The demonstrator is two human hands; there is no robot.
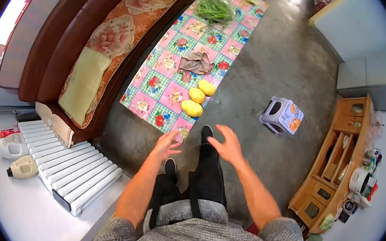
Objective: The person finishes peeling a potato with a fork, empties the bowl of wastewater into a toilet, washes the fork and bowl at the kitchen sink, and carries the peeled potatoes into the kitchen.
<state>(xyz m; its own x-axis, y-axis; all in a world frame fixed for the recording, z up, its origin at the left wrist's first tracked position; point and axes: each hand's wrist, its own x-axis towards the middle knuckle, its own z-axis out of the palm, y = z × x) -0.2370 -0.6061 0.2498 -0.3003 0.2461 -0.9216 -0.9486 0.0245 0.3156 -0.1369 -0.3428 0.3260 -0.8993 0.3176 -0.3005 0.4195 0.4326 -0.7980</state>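
Observation:
My left hand is held in the air by the near corner of the table, fingers apart and nothing in it. Level with it on the other side, my right hand is open and bare above the floor. Just beyond them, three smooth yellow ovals that look like potatoes lie in a row along the right edge of the flowered tablecloth. Behind these sits a crumpled brownish cloth. At the far end, a clear plastic bag holds long green vegetables.
A brown sofa with a flowered cover runs along the table's left side. On the floor to the right stands a purple-grey plastic stool. A white radiator is at lower left, and a wooden cabinet lines the right wall.

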